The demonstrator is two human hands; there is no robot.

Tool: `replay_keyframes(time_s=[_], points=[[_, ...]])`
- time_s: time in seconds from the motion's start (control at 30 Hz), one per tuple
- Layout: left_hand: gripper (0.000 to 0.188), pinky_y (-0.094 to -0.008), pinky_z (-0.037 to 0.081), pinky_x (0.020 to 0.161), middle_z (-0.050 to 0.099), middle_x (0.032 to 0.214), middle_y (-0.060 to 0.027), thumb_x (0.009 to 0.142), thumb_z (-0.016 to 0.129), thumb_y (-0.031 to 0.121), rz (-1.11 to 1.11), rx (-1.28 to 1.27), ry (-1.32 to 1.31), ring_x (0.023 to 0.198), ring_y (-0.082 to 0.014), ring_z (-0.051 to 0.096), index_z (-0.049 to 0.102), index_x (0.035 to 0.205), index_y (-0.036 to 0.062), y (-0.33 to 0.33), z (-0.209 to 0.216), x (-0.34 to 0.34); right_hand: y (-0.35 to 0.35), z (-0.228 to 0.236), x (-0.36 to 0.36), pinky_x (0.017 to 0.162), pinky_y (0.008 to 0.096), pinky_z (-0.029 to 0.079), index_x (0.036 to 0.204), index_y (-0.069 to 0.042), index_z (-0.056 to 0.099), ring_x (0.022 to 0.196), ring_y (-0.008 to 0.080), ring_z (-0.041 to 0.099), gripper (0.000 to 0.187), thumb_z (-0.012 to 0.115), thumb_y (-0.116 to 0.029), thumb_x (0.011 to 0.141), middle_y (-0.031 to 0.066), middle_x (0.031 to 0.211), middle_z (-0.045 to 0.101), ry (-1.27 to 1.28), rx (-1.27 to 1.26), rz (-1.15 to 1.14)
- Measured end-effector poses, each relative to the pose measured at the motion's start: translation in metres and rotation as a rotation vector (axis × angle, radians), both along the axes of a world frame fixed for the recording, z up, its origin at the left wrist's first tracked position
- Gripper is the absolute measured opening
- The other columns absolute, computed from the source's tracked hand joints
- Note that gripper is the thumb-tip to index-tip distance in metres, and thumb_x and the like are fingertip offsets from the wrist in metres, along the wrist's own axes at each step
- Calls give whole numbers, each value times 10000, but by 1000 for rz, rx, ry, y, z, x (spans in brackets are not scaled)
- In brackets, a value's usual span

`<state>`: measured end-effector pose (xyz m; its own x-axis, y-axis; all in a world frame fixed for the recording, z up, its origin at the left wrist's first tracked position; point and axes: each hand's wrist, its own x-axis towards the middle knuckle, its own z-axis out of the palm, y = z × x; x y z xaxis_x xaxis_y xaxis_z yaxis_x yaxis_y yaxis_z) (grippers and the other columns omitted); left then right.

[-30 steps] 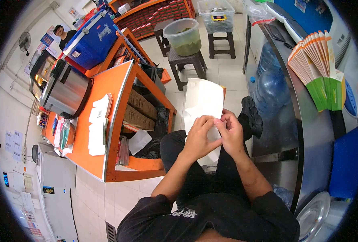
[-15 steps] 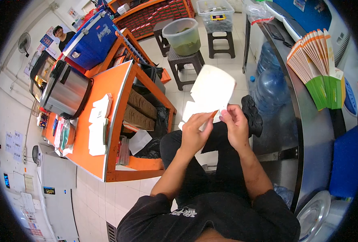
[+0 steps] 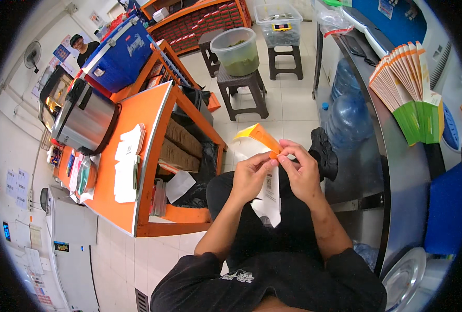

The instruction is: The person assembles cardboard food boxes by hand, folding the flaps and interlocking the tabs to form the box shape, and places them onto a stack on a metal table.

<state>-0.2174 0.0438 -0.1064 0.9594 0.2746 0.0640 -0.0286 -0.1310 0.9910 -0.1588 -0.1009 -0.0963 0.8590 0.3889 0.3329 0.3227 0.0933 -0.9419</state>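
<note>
Hands [image 3: 250, 179] [image 3: 304, 176] pinch a partly folded orange-and-white carton [image 3: 264, 139] above dark trousers [image 3: 298, 221], where uneven pressure could crease or tear it.

Orange-white carton [image 3: 264, 138] in left grip [image 3: 249, 179] and right grip [image 3: 304, 176]

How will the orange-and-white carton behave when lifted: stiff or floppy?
Carton probably light: its panels look thin. Likely fairly stiff, since the orange panel projects past the left hand and right hand without drooping. The lower white flap, ungripped, might flex.
</note>
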Motion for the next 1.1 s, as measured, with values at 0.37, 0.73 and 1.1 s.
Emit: replay_keyframes(time_s=[0.37, 0.73, 1.1], points=[[300, -224, 498, 761, 687, 954, -82, 887, 663, 101, 13, -153, -52, 851, -86, 613, 631, 1142, -53, -1, -4, -1, 8, -4, -6, 723, 285, 582, 955, 1, 593, 1037, 218, 615, 99, 613, -60, 880, 162, 1248, 541, -24, 16, -43], [318, -234, 516, 754, 680, 982, -95, 880, 658, 70, 30, -236, -52, 827, -112, 627, 610, 1172, -45, -6, -5, -2, 9, 0, -8, 699, 282, 585, 937, -3, 591, 1029, 227, 626, 98, 622, -66, 870, 167, 1224, 564, -99, -2, -115], [318, -226, 536, 734, 673, 1011, -103, 892, 640, 74, 2, -312, -61, 815, -113, 636, 598, 1182, -47, -7, -1, 0, 6, 8, -3, 706, 318, 595, 924, 1, 568, 1025, 258, 630, 96, 624, -39, 858, 174, 1204, 568, -154, -33, -92]])
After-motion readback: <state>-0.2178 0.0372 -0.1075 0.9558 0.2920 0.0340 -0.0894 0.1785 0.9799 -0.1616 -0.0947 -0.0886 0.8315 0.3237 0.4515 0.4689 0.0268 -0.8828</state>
